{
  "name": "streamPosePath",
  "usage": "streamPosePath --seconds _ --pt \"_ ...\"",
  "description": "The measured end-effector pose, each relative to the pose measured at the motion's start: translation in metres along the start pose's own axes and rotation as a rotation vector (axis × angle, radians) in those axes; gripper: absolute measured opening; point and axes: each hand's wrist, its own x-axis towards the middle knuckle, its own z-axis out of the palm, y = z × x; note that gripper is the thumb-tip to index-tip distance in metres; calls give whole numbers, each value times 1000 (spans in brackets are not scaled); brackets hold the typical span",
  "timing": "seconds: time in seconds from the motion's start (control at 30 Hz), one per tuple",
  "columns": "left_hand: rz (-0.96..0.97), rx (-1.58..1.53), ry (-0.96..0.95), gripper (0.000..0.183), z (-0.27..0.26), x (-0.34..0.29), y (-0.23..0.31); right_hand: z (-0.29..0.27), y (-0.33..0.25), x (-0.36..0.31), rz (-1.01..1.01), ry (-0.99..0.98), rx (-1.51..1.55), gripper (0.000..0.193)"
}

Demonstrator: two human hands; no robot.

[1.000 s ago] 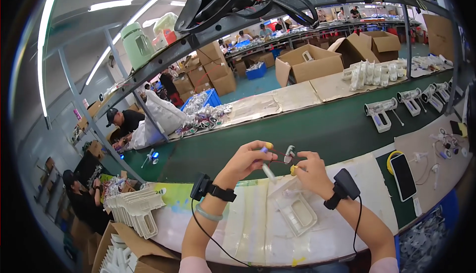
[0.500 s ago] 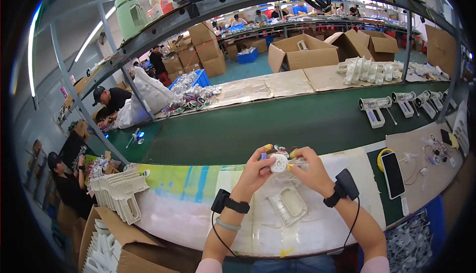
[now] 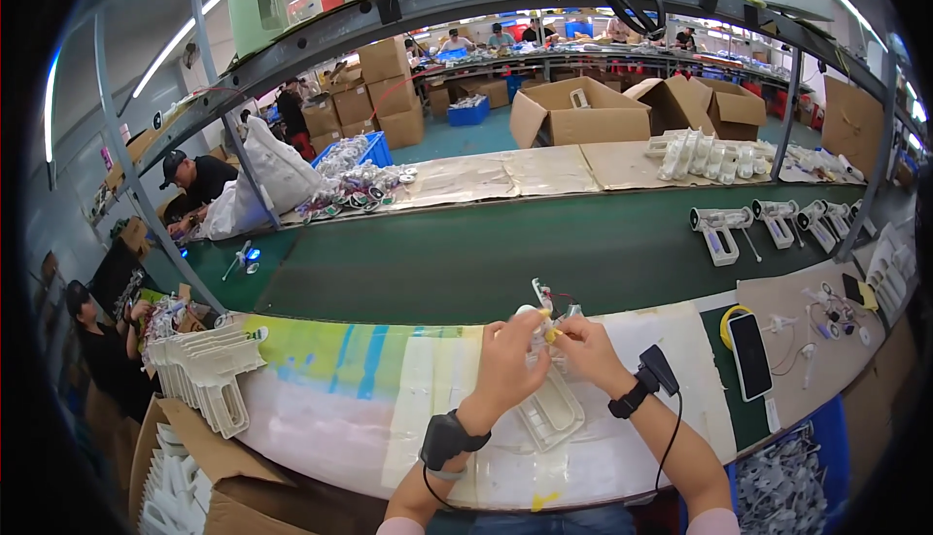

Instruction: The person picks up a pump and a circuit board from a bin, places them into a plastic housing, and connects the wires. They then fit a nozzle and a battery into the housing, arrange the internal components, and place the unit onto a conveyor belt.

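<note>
Over the bench, my left hand (image 3: 508, 364) is closed round a small white plastic assembly (image 3: 540, 292) with thin red and dark wires. The fingers of my right hand (image 3: 589, 348) pinch at the same assembly from the other side. Yellow coverings show on some fingertips. Much of the assembly is hidden behind the hands. Just below them a white plastic housing half (image 3: 556, 416) with a loop handle lies on the covered bench top, its hollow side up.
A green conveyor belt (image 3: 437, 268) runs beyond the bench, carrying several assembled white units (image 3: 721, 234) at right. Stacked white housings (image 3: 209, 370) stand left, above a carton (image 3: 238, 477). A phone (image 3: 748, 355) lies right, near a blue bin (image 3: 792, 472) of parts. Two people work at far left.
My left hand has turned over, so its back now covers most of the assembly and its round white disc. Both hands have drawn closer together. The view has shifted slightly.
</note>
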Motion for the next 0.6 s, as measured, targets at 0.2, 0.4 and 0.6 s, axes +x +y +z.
streamPosePath --seconds 0.2,0.4,0.6 --pt "153 16 -127 44 -3 7 0 3 -8 6 -358 -76 -194 13" --pt "-853 -1249 132 35 -43 23 -58 -32 -62 -5 19 -147 131 25" --pt "-888 -1235 -136 19 -51 13 -62 -53 -32 27 -308 -28 -243 13"
